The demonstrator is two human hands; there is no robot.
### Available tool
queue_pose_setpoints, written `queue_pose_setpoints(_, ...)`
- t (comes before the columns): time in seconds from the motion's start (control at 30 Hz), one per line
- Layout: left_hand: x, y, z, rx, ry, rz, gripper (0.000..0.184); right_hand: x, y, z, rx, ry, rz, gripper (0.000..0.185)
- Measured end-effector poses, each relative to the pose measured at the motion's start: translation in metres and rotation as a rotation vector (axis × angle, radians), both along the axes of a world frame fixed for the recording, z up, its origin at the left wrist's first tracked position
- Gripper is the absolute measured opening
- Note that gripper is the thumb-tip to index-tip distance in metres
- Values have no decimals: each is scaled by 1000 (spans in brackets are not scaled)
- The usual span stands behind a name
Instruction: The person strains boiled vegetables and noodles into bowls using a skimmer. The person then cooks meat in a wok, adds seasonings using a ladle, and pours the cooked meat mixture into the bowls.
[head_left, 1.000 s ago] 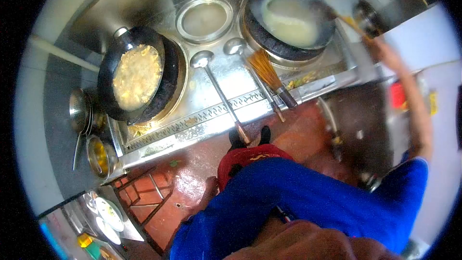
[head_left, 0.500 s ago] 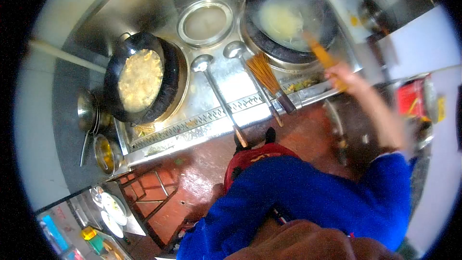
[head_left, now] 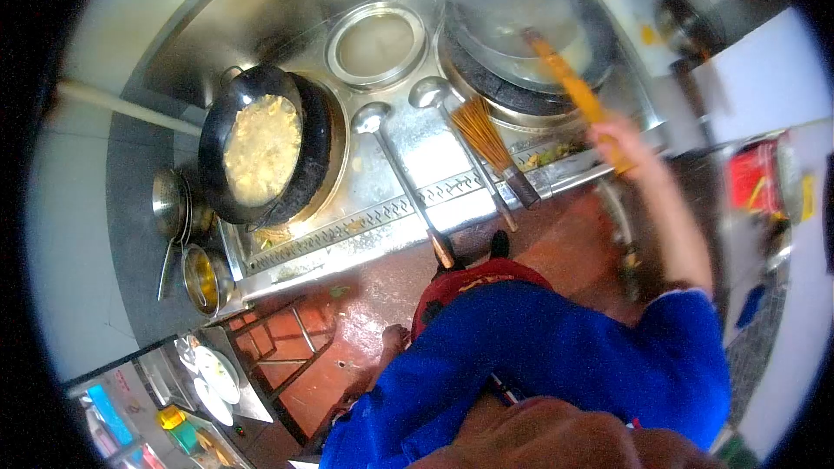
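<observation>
My right hand is closed around the near end of a long, flat, yellow-brown wooden utensil. The utensil slants up and left into the right-hand wok, which holds cloudy liquid under steam. What its far end looks like is unclear in the haze. Low beside my body hangs my left hand, small and dark in view, its fingers not readable. Between my right hand and the middle of the stove lie a bamboo wok brush and two ladles, a left ladle and a right ladle.
On the left burner a tilted black wok holds pale, bubbling food. A round metal pot of cloudy liquid is set between the woks. Metal bowls stand at the stove's left; plates sit lower left. A stool frame is on the floor.
The wooden utensil's far end has shifted up and left across the right-hand wok. More steam covers the liquid there. My left hand now shows beside my body.
</observation>
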State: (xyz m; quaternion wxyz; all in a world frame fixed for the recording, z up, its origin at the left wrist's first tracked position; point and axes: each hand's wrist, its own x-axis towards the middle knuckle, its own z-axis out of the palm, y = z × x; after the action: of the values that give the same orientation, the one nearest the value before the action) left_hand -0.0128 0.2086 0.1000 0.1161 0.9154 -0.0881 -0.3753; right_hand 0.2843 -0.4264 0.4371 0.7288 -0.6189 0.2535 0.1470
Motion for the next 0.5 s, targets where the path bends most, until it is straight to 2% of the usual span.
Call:
queue_pose_setpoints(0.03,0,1,1,-24,-22,29,19,1,-7,3,-140,-29,1,24)
queue_pose_setpoints(0.1,2,0,2,-77,-65,85,17,6,-39,-1,-594,-18,19,27)
queue_pose_setpoints(0.17,6,-3,5,-50,1,74,16,7,-79,12,-873,41,100,30)
queue_pose_setpoints(0.27,2,1,-1,-59,47,42,16,16,-162,6,-1481,-259,285,28)
queue_pose_setpoints(0.33,0,0,-12,-31,77,78,16,18,-176,16,-1701,-283,321,27)
queue_pose_setpoints(0.37,-1,-3,-17,11,100,127,16,17,-173,29,-1565,-119,328,25)
queue_pose_setpoints(0.4,-2,-4,-22,52,124,176,15,20,-136,70,-1424,38,333,24)
queue_pose_setpoints(0.5,-8,5,-35,-128,-171,28,17,19,-91,101,-916,337,346,20)
